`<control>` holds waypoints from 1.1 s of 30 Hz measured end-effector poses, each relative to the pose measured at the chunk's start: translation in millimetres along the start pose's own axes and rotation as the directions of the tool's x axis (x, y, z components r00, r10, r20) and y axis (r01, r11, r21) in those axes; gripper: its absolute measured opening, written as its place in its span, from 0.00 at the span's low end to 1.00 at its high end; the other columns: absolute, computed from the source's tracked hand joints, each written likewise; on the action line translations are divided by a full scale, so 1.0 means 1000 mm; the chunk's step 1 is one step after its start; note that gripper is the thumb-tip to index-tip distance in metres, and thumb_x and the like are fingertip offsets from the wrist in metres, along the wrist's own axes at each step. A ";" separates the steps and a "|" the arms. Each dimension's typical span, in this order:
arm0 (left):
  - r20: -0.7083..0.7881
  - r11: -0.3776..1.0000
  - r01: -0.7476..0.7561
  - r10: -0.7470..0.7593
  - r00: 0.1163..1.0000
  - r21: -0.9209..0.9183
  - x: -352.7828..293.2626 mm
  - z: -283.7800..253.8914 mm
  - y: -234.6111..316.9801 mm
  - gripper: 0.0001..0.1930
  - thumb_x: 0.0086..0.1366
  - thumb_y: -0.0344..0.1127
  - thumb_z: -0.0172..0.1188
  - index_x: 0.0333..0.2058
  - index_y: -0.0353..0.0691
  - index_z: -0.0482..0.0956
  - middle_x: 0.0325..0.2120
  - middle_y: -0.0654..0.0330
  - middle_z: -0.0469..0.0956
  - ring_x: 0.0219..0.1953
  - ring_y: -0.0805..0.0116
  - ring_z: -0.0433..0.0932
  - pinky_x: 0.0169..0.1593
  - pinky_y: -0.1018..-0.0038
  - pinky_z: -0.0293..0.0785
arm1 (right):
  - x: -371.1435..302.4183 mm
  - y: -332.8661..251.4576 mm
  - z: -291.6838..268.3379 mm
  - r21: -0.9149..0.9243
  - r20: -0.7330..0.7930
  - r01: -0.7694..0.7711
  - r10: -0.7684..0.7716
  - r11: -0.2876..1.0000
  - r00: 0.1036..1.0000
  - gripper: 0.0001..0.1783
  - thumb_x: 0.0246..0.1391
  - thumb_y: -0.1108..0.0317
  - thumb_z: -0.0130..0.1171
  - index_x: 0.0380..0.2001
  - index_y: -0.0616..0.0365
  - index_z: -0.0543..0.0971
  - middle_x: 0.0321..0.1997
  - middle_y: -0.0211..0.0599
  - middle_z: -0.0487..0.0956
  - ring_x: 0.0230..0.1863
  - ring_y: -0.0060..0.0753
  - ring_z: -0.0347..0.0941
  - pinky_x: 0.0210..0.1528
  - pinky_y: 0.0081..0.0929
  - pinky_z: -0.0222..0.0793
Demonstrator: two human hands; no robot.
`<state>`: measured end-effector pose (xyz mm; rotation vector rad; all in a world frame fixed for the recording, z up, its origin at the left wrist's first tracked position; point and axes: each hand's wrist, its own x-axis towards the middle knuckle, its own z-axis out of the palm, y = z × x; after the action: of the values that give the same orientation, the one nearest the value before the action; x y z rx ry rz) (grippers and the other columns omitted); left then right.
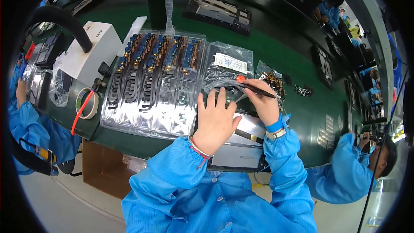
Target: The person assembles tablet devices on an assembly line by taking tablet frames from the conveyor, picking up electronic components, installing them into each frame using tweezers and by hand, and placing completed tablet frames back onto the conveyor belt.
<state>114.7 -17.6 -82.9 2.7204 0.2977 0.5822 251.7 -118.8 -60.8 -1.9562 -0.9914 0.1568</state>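
My left hand (215,120) lies palm down with its fingers spread. Its fingertips touch the near edge of a clear plastic bag (211,71) that carries a white label. Closed around a dark, slim pen-shaped tool (262,91) is my right hand (262,101), at the bag's near right corner. A round orange-red spot (240,78) shows on the bag beside the right fingertips. Under and between my hands sits a silver-grey flat panel assembly (237,155), partly covered by the left hand and right wrist.
Left of my hands stands a clear tray (172,123) with rows of small cable parts. Beyond it are a tape roll (80,103) and a white box (92,45). Small loose parts (304,90) and metal strips (326,131) lie to the right. Co-workers sit on both sides.
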 end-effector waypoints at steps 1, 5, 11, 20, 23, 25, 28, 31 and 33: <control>-0.026 1.000 0.012 -0.012 1.000 -0.017 0.000 0.001 -0.002 0.17 0.52 0.47 0.58 0.37 0.44 0.74 0.48 0.48 0.67 0.50 0.51 0.63 0.52 0.49 0.56 | 0.000 -0.004 0.001 -0.002 0.002 -0.008 0.008 1.000 1.000 0.13 0.43 0.77 0.59 0.37 0.60 0.78 0.39 0.42 0.76 0.41 0.37 0.73 0.43 0.25 0.68; -0.064 0.994 0.009 -0.016 0.998 -0.106 -0.001 0.004 -0.003 0.17 0.49 0.46 0.60 0.34 0.42 0.75 0.48 0.43 0.66 0.51 0.49 0.63 0.52 0.48 0.55 | -0.009 -0.014 0.002 -0.109 0.026 0.162 -0.160 0.981 0.987 0.13 0.42 0.76 0.60 0.36 0.59 0.78 0.36 0.43 0.77 0.39 0.40 0.74 0.42 0.26 0.68; -0.062 0.996 0.004 -0.010 0.998 -0.085 -0.001 0.001 -0.002 0.17 0.51 0.45 0.59 0.37 0.44 0.75 0.48 0.44 0.66 0.51 0.49 0.63 0.51 0.49 0.56 | -0.008 -0.009 -0.001 -0.210 0.093 0.193 -0.177 0.959 0.980 0.14 0.39 0.77 0.62 0.34 0.60 0.79 0.33 0.41 0.79 0.36 0.39 0.75 0.40 0.27 0.69; -0.052 0.997 0.005 -0.009 0.999 -0.080 -0.001 0.002 -0.004 0.18 0.50 0.45 0.59 0.39 0.44 0.74 0.48 0.44 0.66 0.51 0.49 0.62 0.52 0.49 0.56 | -0.004 -0.001 0.007 -0.212 0.082 0.183 -0.169 0.960 0.982 0.11 0.39 0.74 0.62 0.32 0.57 0.79 0.31 0.40 0.78 0.34 0.41 0.74 0.39 0.30 0.68; -0.056 0.998 0.001 -0.005 0.998 -0.064 -0.002 0.002 -0.005 0.17 0.51 0.45 0.59 0.39 0.44 0.74 0.48 0.45 0.66 0.51 0.49 0.63 0.52 0.49 0.56 | -0.004 -0.003 0.006 -0.244 0.087 0.203 -0.187 0.948 0.979 0.11 0.39 0.74 0.62 0.31 0.56 0.80 0.31 0.39 0.79 0.33 0.40 0.74 0.38 0.29 0.67; -0.053 0.998 0.000 -0.003 0.999 -0.062 -0.001 0.002 -0.005 0.17 0.51 0.45 0.59 0.38 0.44 0.74 0.48 0.45 0.66 0.51 0.50 0.63 0.52 0.49 0.56 | -0.007 -0.008 -0.001 -0.260 0.094 0.231 -0.213 0.938 0.972 0.11 0.39 0.74 0.62 0.31 0.56 0.80 0.30 0.38 0.79 0.33 0.39 0.74 0.39 0.28 0.67; -0.048 0.999 -0.005 0.003 0.999 -0.044 0.000 0.003 -0.004 0.17 0.52 0.46 0.58 0.38 0.45 0.74 0.48 0.45 0.66 0.51 0.50 0.63 0.52 0.49 0.56 | -0.023 -0.023 -0.021 -0.227 0.076 0.245 -0.233 0.943 0.969 0.11 0.38 0.75 0.63 0.30 0.57 0.80 0.30 0.37 0.79 0.34 0.37 0.74 0.39 0.27 0.66; -0.067 0.999 -0.038 0.036 0.997 -0.022 -0.002 0.004 -0.004 0.17 0.53 0.47 0.57 0.39 0.45 0.74 0.48 0.45 0.66 0.51 0.50 0.63 0.52 0.49 0.56 | -0.062 -0.035 -0.049 -0.059 -0.014 0.094 -0.095 0.994 0.995 0.11 0.37 0.78 0.61 0.30 0.61 0.80 0.31 0.38 0.79 0.36 0.35 0.74 0.40 0.26 0.66; -0.053 1.000 -0.028 0.027 0.998 -0.012 -0.004 0.006 -0.006 0.18 0.53 0.47 0.57 0.40 0.46 0.74 0.47 0.45 0.66 0.51 0.50 0.63 0.52 0.49 0.57 | -0.094 -0.032 -0.071 0.083 -0.090 -0.001 0.009 0.997 0.996 0.11 0.38 0.81 0.58 0.31 0.63 0.80 0.32 0.41 0.79 0.37 0.35 0.73 0.42 0.26 0.67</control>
<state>112.8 -15.3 -91.8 2.7038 0.2693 0.6619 203.1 -223.4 -19.5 -1.8738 -0.9073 0.1101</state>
